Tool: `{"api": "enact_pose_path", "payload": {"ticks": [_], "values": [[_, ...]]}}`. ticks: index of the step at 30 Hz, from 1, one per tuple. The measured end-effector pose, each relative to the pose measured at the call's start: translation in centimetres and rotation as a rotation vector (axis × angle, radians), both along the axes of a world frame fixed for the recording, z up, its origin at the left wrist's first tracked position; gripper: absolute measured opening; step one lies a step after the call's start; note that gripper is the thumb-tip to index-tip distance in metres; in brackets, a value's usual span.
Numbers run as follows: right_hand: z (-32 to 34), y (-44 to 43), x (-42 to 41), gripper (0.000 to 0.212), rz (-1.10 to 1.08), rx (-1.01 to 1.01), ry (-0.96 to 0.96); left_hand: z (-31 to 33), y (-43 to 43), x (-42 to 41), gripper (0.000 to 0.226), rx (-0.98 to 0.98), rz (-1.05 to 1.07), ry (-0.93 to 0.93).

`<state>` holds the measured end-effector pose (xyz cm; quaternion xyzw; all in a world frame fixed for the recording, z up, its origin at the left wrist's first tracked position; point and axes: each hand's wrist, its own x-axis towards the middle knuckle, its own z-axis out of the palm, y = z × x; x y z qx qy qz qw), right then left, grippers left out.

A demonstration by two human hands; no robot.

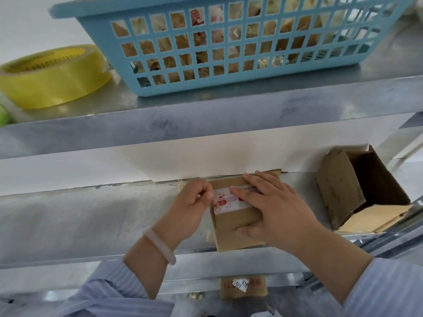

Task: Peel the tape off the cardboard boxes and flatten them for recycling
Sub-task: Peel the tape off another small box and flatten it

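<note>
Small cardboard box (pixel 235 221) at centre frame, on metal shelf (pixel 91 216). Left hand (pixel 190 207) pinches the edge of its white label (pixel 231 200); right hand (pixel 272 209) pressed flat on top, fingers straight. Open box (pixel 338 191) at right. Blue basket (pixel 107 49) and yellow tape roll (pixel 52 85) at the top of the frame.

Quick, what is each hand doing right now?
Left hand: pinches the edge of the white label on the small box.
Right hand: open, pressing flat on the box.
</note>
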<state>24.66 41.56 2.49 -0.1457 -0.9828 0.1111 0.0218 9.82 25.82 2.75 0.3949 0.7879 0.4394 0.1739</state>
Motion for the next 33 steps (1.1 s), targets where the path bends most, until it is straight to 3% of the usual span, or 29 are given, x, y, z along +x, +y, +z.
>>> {"api": "enact_pose_path", "payload": {"ticks": [5,10,12,16,18,20,23,26,29,33], "values": [[-0.1,0.1,-0.5,0.089,0.027,0.001,-0.024,-1.3,-1.1,0.1,0.021,0.309,0.174,-0.637],[-0.2,-0.2,-0.3,0.091,0.007,0.010,-0.004,-1.5,-2.0,0.2,0.015,0.554,0.201,-1.019],[-0.3,-0.4,-0.2,0.090,0.004,0.016,-0.001,-1.5,-2.1,0.2,0.011,0.491,0.227,-0.956],[-0.3,-0.4,-0.2,0.089,0.004,0.021,-0.001,-1.3,-1.8,-0.2,0.010,0.205,0.311,-0.399],[-0.3,-0.4,-0.1,0.088,0.004,0.024,-0.001,-1.2,-1.9,-0.6,0.008,0.109,0.358,-0.245],[-0.3,-0.4,-0.1,0.088,0.006,0.029,0.001,-1.3,-2.3,-0.7,0.010,0.122,0.336,-0.392],[-0.1,-0.6,-0.1,0.088,0.004,0.041,0.024,-1.7,-2.2,0.1,0.010,0.249,0.289,-0.842],[0.2,-0.7,-0.5,0.097,0.014,0.086,0.061,-2.0,-1.9,0.6,0.007,0.258,0.351,-1.053],[0.3,-0.4,-0.8,0.107,0.047,0.110,0.092,-1.5,-1.7,0.4,0.010,0.202,0.330,-1.013],[0.4,0.1,-0.9,0.102,0.062,0.064,0.154,0.6,-1.1,0.4,0.009,0.188,0.283,-0.825]]}}
